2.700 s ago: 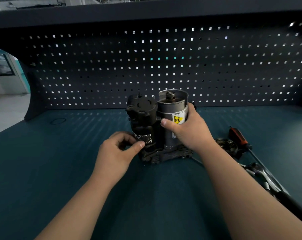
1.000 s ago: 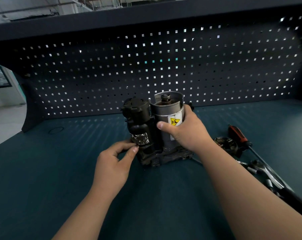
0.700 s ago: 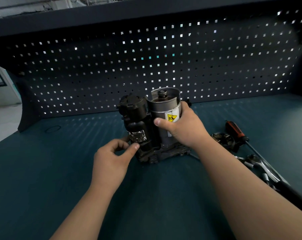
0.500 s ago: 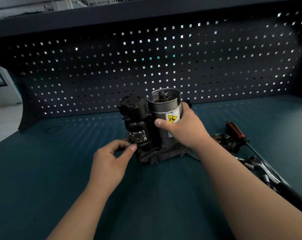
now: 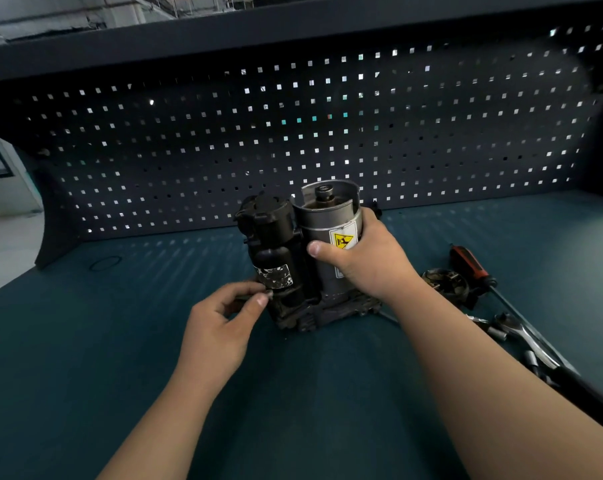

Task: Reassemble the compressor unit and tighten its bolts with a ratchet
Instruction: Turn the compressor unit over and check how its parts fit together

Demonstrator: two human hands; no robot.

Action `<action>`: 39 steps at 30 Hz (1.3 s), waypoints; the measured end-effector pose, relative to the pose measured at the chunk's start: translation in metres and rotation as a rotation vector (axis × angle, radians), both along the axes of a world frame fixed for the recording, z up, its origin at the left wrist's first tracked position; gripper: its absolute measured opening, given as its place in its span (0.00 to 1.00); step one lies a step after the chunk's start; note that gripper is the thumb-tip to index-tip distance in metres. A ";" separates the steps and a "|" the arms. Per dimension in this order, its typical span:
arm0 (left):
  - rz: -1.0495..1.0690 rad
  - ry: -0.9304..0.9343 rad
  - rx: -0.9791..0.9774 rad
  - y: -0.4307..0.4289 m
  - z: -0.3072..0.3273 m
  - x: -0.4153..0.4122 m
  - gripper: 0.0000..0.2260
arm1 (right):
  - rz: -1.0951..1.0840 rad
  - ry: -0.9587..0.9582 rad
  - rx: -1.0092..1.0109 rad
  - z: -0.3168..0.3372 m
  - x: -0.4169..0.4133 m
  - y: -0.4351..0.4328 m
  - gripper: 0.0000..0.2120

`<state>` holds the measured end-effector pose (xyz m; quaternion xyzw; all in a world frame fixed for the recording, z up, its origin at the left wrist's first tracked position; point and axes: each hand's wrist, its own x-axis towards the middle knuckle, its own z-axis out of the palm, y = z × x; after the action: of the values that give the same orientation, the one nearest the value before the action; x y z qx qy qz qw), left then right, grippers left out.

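Compressor unit (image 5: pixel 272 237) upright. Right hand (image 5: pixel 365 261) fingers clamped round its silver cylinder (image 5: pixel 327 216); left hand (image 5: pixel 217 327) fingers pinch a small part (image 5: pixel 268 292) at base. Ratchet (image 5: pixel 532 341) untouched: tightening pending.

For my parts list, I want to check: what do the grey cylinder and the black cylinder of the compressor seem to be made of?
The grey cylinder: probably metal, satin unpainted finish; it shows a soft, even sheen along its wall. The black cylinder: likely moulded plastic, fairly matte, with lumpy cap shapes; painted metal cannot be excluded.
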<state>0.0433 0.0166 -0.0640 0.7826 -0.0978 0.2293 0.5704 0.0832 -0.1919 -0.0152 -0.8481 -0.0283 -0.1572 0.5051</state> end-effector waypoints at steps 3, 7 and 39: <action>0.048 0.025 -0.067 -0.005 -0.003 0.001 0.06 | 0.000 0.001 -0.001 0.000 0.000 0.000 0.39; 0.119 -0.027 -0.067 -0.018 -0.007 0.003 0.07 | 0.001 -0.004 -0.006 -0.001 0.000 0.000 0.39; 0.181 -0.075 0.115 -0.012 -0.002 -0.002 0.08 | 0.005 0.010 0.004 0.001 -0.001 0.000 0.40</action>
<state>0.0412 0.0045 -0.0656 0.8104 -0.0608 0.3033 0.4975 0.0826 -0.1918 -0.0144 -0.8477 -0.0277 -0.1518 0.5075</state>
